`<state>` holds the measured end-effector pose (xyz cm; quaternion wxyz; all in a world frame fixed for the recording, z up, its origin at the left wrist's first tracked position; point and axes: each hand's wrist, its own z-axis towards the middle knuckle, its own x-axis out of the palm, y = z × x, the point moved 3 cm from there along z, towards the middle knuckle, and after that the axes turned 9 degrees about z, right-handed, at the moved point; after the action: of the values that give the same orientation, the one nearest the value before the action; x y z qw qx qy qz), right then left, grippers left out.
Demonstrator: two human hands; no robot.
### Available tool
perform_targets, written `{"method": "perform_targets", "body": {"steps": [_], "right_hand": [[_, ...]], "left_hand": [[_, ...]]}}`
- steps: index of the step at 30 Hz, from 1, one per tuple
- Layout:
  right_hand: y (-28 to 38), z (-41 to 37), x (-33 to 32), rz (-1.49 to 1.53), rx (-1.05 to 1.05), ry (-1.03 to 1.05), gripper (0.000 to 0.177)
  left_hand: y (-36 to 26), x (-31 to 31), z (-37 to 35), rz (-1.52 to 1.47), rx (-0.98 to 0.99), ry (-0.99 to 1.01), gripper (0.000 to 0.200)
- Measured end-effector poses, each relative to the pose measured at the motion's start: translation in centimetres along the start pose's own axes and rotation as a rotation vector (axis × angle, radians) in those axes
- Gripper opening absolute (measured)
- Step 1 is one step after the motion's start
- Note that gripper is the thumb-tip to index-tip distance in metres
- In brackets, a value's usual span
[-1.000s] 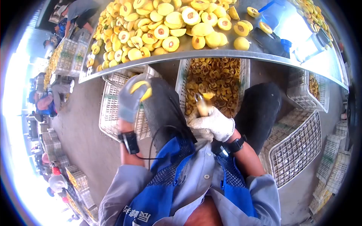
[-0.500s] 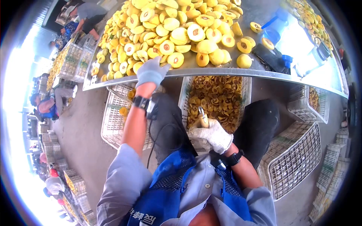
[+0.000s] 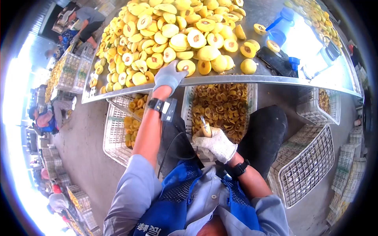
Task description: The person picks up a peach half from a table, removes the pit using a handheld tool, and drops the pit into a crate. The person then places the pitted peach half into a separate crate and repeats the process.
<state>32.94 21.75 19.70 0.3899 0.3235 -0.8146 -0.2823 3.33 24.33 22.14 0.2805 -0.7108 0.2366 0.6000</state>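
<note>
Halved yellow peaches lie heaped on the metal table, many showing brown pit hollows. My left hand, in a grey glove, is at the heap's near edge with its fingers and thumb around the side of one peach half. Lower down, over my lap, my right hand wears a white glove and is closed around a wooden-handled pitting knife with a curved metal tip pointing up. Beneath the table edge, between my knees, stands a crate full of brownish peach scraps.
A crate with orange-yellow pieces stands by my left knee. On the table's right lie a dark flat object, a blue-handled container and a clear jug. An overturned crate is at right. Several people work at left.
My left hand has come to a peach half, which has shifted right towards its neighbours. My right hand still holds the pitting knife. The whole view has shifted slightly.
</note>
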Motion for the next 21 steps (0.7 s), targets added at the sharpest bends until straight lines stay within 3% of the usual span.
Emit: {"method": "perform_targets", "body": {"steps": [5, 6, 10, 13, 15, 17, 21], "right_hand": [[0.5, -0.1, -0.3, 0.02, -0.058, -0.029, 0.018], [0.7, -0.3, -0.2, 0.051, -0.084, -0.03, 0.019], [0.5, -0.1, -0.7, 0.0, -0.271, -0.058, 0.024], [0.7, 0.3, -1.3, -0.215, -0.304, -0.19, 0.03], [-0.5, 1.5, -2.2, -0.28, -0.297, -0.295, 0.032], [0.4, 1.2, -2.2, -0.41, -0.428, -0.38, 0.029], [0.8, 0.8, -2.3, -0.437, -0.432, -0.494, 0.021]], "left_hand": [[-1.8, 0.6, 1.8, -0.015, 0.015, 0.05, 0.058], [-2.0, 0.3, 1.4, -0.152, -0.005, 0.081, 0.06], [-2.0, 0.8, -0.6, -0.351, -0.033, -0.137, 0.059], [-2.8, 0.0, -4.2, -0.649, 0.131, -0.396, 0.058], [-4.0, -1.4, -8.2, -0.536, 0.144, -0.301, 0.053], [-4.7, -0.6, -11.1, -0.681, 0.167, -0.214, 0.051], [-5.8, 0.8, -15.2, -0.709, 0.258, -0.21, 0.051]]}}
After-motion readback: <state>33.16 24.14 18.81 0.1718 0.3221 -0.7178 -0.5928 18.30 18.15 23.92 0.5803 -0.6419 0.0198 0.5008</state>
